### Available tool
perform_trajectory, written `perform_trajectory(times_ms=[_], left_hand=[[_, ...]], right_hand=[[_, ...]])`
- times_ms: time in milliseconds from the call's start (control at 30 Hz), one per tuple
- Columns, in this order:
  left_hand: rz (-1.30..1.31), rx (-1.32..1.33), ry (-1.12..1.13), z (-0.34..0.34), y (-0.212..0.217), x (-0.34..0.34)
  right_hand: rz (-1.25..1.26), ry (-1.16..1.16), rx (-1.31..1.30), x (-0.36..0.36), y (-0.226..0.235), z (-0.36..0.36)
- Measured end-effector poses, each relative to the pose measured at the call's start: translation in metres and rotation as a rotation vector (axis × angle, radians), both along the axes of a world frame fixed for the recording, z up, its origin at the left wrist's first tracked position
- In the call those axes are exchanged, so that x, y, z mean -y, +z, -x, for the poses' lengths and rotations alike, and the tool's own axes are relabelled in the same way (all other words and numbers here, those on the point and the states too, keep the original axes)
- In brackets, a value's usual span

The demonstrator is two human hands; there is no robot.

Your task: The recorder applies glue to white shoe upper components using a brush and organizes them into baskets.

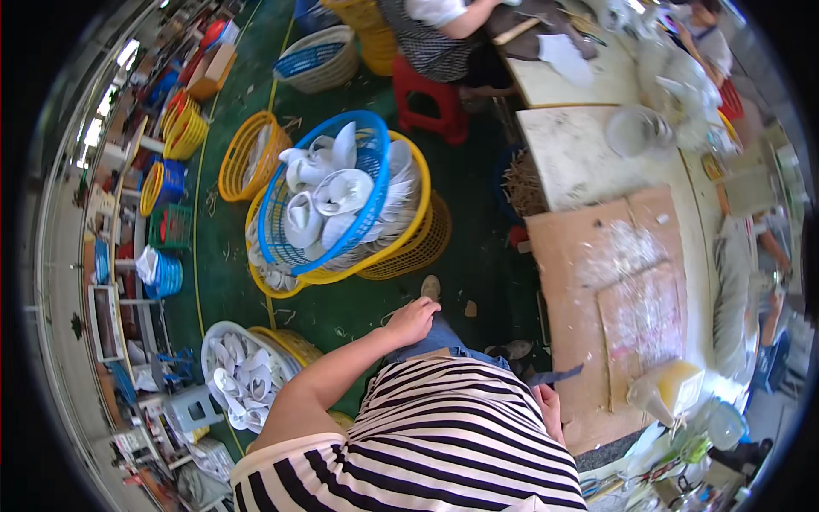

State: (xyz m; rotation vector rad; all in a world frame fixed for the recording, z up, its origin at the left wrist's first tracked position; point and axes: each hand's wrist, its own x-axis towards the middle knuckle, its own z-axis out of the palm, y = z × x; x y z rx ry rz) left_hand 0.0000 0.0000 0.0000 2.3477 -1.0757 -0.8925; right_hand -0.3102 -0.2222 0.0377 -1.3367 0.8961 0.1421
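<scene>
My left hand [412,324] rests over the thigh of my jeans [433,339], its fingers curled together and nothing visible in them. Low beside the table's near edge is my right hand [548,411], partly covered by my striped shirt; its fingers hardly show. A dark grey-blue strip [556,374] lies just above that hand and reaches over the cardboard's edge; whether I hold it is unclear. The worn cardboard sheet [567,282] covers part of the table to my right, with whitish residue and a smaller cardboard piece [618,333] on it.
Ahead, a blue basket [381,162] of curled white pieces sits tilted on yellow baskets [422,222]. Another filled white basket [209,337] stands at left. A person [435,43] is by a red stool [431,102]. A funnel-like container [674,388] and scissors [653,472] are at right.
</scene>
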Motion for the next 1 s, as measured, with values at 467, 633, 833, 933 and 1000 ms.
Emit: perform_trajectory(times_ms=[467, 633, 833, 933, 1000], left_hand=[[0.261, 0.566, 1.073, -0.293, -0.025, -0.196], [0.282, 0.62, 1.069, -0.342, -0.032, -0.187], [0.217, 0.28, 1.176, -0.378, -0.055, -0.217], [0.218, 0.251, 1.217, -0.376, -0.058, -0.222], [0.216, 0.323, 1.25, -0.373, -0.069, -0.237]], right_hand=[[0.096, 0.189, -0.208, -0.059, 0.001, -0.226], [0.243, 0.249, -0.181, -0.051, 0.005, -0.269], [0.375, 0.362, -0.051, -0.055, 0.023, -0.368], [0.292, 0.461, -0.013, -0.069, 0.022, -0.424], [0.111, 0.494, 0.025, -0.083, -0.003, -0.452]])
